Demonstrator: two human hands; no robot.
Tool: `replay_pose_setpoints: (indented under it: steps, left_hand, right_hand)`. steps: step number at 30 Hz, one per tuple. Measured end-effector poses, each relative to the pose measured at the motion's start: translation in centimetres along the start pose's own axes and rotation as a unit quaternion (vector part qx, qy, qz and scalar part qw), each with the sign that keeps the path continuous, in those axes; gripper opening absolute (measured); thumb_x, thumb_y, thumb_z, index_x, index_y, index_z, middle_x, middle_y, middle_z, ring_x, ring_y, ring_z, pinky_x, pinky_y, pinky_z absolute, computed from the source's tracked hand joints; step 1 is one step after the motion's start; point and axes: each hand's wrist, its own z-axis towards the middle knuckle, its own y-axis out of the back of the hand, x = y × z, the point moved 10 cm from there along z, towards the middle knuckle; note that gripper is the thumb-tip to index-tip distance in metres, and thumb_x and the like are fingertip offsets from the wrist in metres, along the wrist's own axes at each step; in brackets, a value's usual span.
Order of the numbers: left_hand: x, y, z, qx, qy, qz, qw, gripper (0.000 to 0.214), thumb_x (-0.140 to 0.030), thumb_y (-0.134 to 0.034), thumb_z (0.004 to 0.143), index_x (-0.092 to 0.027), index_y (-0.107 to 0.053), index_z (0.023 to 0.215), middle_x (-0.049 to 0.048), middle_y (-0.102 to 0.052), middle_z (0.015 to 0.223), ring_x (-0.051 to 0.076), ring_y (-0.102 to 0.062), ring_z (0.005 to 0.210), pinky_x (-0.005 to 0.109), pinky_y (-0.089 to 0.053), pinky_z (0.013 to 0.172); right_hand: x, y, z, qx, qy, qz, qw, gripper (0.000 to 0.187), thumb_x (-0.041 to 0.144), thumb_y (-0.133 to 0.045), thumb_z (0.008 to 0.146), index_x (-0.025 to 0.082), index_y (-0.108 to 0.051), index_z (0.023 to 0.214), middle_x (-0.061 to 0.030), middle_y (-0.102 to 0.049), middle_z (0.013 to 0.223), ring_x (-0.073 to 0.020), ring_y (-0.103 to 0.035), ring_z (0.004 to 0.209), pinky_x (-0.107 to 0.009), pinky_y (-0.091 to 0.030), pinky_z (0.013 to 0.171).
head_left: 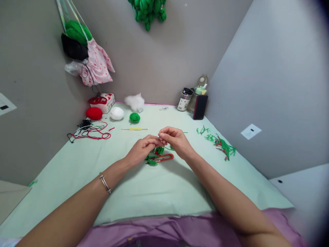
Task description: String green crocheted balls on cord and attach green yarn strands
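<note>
My left hand [142,148] and my right hand [176,140] meet above the middle of the table. Their fingertips pinch together on something small, too tiny to name. Green yarn [170,148] shows just under my right hand. Directly below the fingers lie a small green crocheted piece with a bit of red [158,151] and orange-handled thread snips [164,157], partly covered by the left hand and green pieces. Beyond the hands rests a yellow-handled crochet hook [135,129].
Balls of red [94,113], white [117,113] and green yarn [134,117] sit at the back left, beside tangled yarn [89,132] and white stuffing [135,102]. Yarn scraps [222,145] lie right. A phone [200,107] leans by a bottle and a can [183,101].
</note>
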Motion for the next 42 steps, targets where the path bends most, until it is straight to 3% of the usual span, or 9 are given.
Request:
replay_pose_setpoints:
  steps: [4,8,10,13,17,20,25,33,42]
  left_hand:
    - [0.9,1.0,-0.1,-0.076,0.040,-0.051,0.995,0.030,-0.018,-0.053,0.081,-0.018,-0.078,0.097,0.0081,-0.068,0.116,0.022,-0.062,0.104,0.036,-0.046,0.098]
    - [0.7,1.1,-0.2,-0.096,0.048,-0.207,0.972,0.021,-0.028,-0.061,0.084,-0.014,-0.076,0.087,0.0088,-0.071,0.098,0.021,-0.060,0.097,0.033,-0.046,0.091]
    - [0.7,1.3,-0.3,-0.109,0.056,-0.258,0.958,0.022,-0.033,-0.068,0.084,-0.013,-0.076,0.089,0.0079,-0.071,0.092,0.019,-0.060,0.091,0.031,-0.046,0.087]
    - [1.2,2.6,-0.4,-0.161,0.062,-0.281,0.944,0.022,-0.033,-0.075,0.080,-0.014,-0.075,0.090,0.0054,-0.070,0.093,0.015,-0.060,0.088,0.027,-0.046,0.086]
    - [1.2,3.0,-0.4,-0.154,0.048,-0.204,0.966,0.023,-0.036,-0.066,0.088,-0.016,-0.073,0.098,0.0030,-0.067,0.085,0.012,-0.057,0.075,0.024,-0.045,0.073]
    - [0.6,2.3,-0.5,-0.125,0.022,-0.074,0.989,0.030,-0.033,-0.057,0.093,-0.016,-0.071,0.113,0.0007,-0.063,0.075,0.012,-0.052,0.067,0.025,-0.044,0.069]
    - [-0.6,1.6,-0.9,-0.126,-0.030,0.055,0.990,0.038,-0.030,-0.046,0.097,-0.015,-0.067,0.125,0.0014,-0.063,0.077,0.014,-0.054,0.072,0.027,-0.046,0.075]
    - [-1.8,1.1,-1.2,-0.109,-0.079,0.116,0.984,0.039,-0.032,-0.044,0.100,-0.018,-0.067,0.128,0.0020,-0.062,0.081,0.015,-0.056,0.077,0.028,-0.047,0.080]
    - [-1.2,0.8,-1.2,-0.092,-0.088,0.151,0.980,0.043,-0.033,-0.040,0.103,-0.018,-0.060,0.139,0.0027,-0.062,0.084,0.015,-0.056,0.079,0.028,-0.047,0.084]
  right_hand:
    - [1.5,-0.1,-0.6,-0.032,0.085,-0.110,0.990,0.016,0.034,-0.072,0.084,0.019,-0.070,0.083,-0.0004,-0.066,0.073,-0.0118,-0.057,0.063,-0.027,-0.048,0.063]
    - [3.2,-2.9,-1.8,0.014,0.206,-0.251,0.946,0.013,0.028,-0.063,0.093,0.020,-0.072,0.088,-0.0050,-0.070,0.086,-0.0154,-0.062,0.078,-0.030,-0.050,0.074]
    - [3.4,-3.7,-2.1,0.039,0.213,-0.259,0.942,0.014,0.030,-0.063,0.093,0.020,-0.071,0.087,-0.0056,-0.070,0.086,-0.0159,-0.062,0.080,-0.031,-0.050,0.075]
    - [3.1,-3.3,-1.8,0.049,0.138,-0.184,0.972,0.019,0.038,-0.066,0.091,0.019,-0.069,0.088,-0.0048,-0.069,0.085,-0.0145,-0.062,0.074,-0.027,-0.050,0.066]
    - [1.9,-2.3,-1.4,0.051,0.028,-0.054,0.997,0.025,0.044,-0.063,0.092,0.019,-0.061,0.093,-0.0018,-0.069,0.079,-0.0097,-0.058,0.053,-0.022,-0.040,0.046]
    - [1.6,-1.6,-1.1,0.032,0.016,-0.045,0.998,0.026,0.044,-0.067,0.090,0.018,-0.063,0.094,0.0012,-0.065,0.070,-0.0072,-0.051,0.048,-0.021,-0.036,0.046]
    - [1.1,-1.1,-0.7,0.005,0.015,-0.061,0.998,0.029,0.043,-0.074,0.081,0.017,-0.072,0.093,0.0007,-0.063,0.071,-0.0082,-0.049,0.057,-0.023,-0.042,0.054]
    - [0.8,-0.6,-0.7,-0.030,0.003,-0.115,0.993,0.023,0.040,-0.074,0.076,0.018,-0.071,0.073,0.0020,-0.057,0.058,-0.0092,-0.043,0.052,-0.024,-0.034,0.047]
    - [1.0,-0.6,-0.8,-0.040,0.018,-0.120,0.992,0.027,0.041,-0.075,0.075,0.017,-0.066,0.066,0.0028,-0.053,0.056,-0.0097,-0.042,0.053,-0.025,-0.035,0.051]
